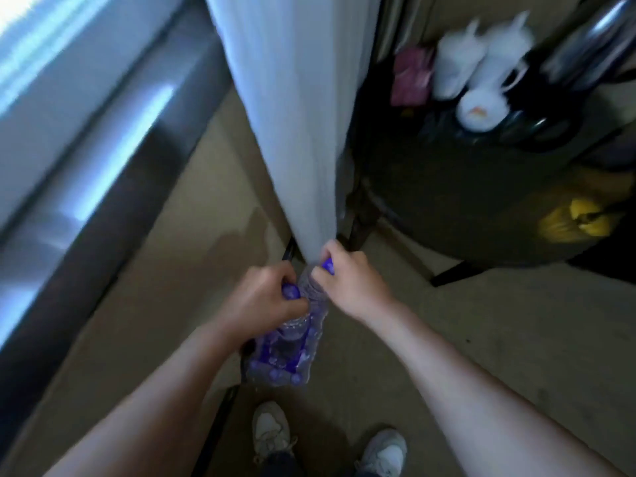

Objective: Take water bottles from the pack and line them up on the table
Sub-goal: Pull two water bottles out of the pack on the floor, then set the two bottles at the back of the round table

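Early stage, judging by layout. The pack (282,356), a shrink-wrapped bundle of purple-capped bottles, sits on the carpeted floor (481,339) directly in front of the person's white shoes (270,430), at the foot of a hanging white curtain (292,115). Both hands work at the pack's far end. Left hand (265,297): fingers curled shut around the neck of 1 bottle, its purple cap (290,291) showing beside the thumb. Right hand (347,277): fingers clamped on a second bottle's top, purple cap (328,265) poking out between them. Heavy motion blur; cannot tell whether either bottle is clear of the wrap or only gripped in place. Several caps remain visible in the pack nearer the shoes, so most bottles look unpulled. The dark round tabletop (447,187) stands beyond the pack and to its right, carrying blurred white containers (481,63) and a yellow object (578,218); no water bottles identifiable on it. Judgement: nothing lined up yet; extraction underway, carrying and arranging all left to do.
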Demonstrator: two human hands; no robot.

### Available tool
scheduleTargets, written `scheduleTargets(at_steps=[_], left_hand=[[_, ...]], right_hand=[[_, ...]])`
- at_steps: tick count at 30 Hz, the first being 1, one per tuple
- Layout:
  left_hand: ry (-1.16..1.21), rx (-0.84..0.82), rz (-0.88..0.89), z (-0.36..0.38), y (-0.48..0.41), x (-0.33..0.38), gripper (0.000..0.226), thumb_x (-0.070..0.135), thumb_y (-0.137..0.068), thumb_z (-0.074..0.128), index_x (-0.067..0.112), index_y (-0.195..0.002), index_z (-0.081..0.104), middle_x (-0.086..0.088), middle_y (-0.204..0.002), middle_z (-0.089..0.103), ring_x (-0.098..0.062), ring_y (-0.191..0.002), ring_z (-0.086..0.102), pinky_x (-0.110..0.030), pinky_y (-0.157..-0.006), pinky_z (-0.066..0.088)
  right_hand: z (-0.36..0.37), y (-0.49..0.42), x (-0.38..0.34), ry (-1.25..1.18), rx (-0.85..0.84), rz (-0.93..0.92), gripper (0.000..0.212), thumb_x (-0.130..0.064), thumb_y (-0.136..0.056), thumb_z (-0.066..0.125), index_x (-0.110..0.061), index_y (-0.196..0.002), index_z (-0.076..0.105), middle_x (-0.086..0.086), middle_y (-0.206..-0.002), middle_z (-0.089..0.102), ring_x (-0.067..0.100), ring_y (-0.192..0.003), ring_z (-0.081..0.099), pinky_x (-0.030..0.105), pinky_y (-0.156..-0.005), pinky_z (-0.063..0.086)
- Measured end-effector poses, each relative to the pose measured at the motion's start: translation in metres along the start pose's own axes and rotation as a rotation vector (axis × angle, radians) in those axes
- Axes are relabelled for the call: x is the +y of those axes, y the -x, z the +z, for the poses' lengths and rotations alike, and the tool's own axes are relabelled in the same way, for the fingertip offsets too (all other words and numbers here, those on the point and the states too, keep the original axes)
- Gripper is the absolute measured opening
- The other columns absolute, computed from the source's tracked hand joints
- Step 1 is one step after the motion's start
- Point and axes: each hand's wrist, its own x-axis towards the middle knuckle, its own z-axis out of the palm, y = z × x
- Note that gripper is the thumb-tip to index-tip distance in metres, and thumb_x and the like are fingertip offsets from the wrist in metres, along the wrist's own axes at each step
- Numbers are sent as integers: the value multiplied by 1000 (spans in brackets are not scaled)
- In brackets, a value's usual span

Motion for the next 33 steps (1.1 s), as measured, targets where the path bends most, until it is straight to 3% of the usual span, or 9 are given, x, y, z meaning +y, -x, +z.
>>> scheduleTargets(at_steps=[6, 9, 13, 16, 19, 25, 29, 33], left_hand=[[-20, 96, 143, -79, -38, 149, 17, 43, -51, 63, 34, -64, 55, 8, -56, 59, 1, -53, 53, -22, -49, 44], [-5, 132, 167, -92, -69, 206, 16, 36, -59, 69, 31, -73, 62, 8, -64, 62, -11, -65, 59, -27, -57, 47], [-32, 161, 205, -81, -124, 256, 19, 44, -60, 67, 33, -71, 56, 13, -63, 56, -9, -61, 53, -25, -49, 34], [29, 144, 213, -68, -165, 279, 21, 44, -59, 69, 31, -66, 53, 12, -61, 56, -5, -59, 53, -23, -46, 31], [73, 120, 208, -54, -198, 292, 24, 37, -61, 73, 28, -64, 51, 9, -64, 57, -7, -62, 56, -23, -48, 32], [93, 46, 222, -53, -254, 308, 23, 32, -59, 71, 22, -62, 51, 0, -62, 60, -18, -66, 61, -31, -57, 46], [52, 4, 230, -53, -269, 314, 30, 37, -66, 74, 17, -75, 53, 1, -68, 59, -22, -74, 62, -38, -67, 49], [96, -13, 262, -51, -268, 309, 48, 40, -63, 82, 10, -89, 55, -5, -83, 65, -22, -80, 63, -45, -73, 53]], right_hand=[[-172, 25, -22, 15, 198, 15, 26, -41, -85, 51, -24, -105, 53, 8, -85, 58, 31, -77, 62, 36, -62, 50], [-240, 26, -13, -44, 306, 39, 24, -35, -86, 53, -18, -104, 57, 15, -86, 64, 35, -75, 66, 47, -66, 56], [-296, 5, 19, 3, 400, 83, 19, -31, -88, 53, -13, -93, 57, 8, -76, 60, 26, -68, 64, 38, -57, 54], [-318, -25, 47, 47, 427, 154, 23, -31, -88, 55, -7, -87, 55, 13, -79, 60, 29, -71, 60, 35, -58, 46], [-329, -54, 64, 44, 347, 222, 25, -31, -87, 55, -7, -85, 54, 15, -83, 59, 31, -75, 60, 37, -61, 47], [-338, -105, 82, 7, 301, 287, 28, -32, -84, 57, -5, -78, 52, 14, -76, 59, 31, -68, 60, 35, -56, 45], [-344, -119, 85, -20, 277, 297, 26, -36, -80, 60, -11, -75, 55, 5, -66, 54, 22, -60, 55, 29, -50, 40], [-342, -116, 89, -43, 301, 288, 22, -43, -65, 65, -24, -75, 60, -2, -74, 64, 16, -69, 62, 33, -60, 54]])
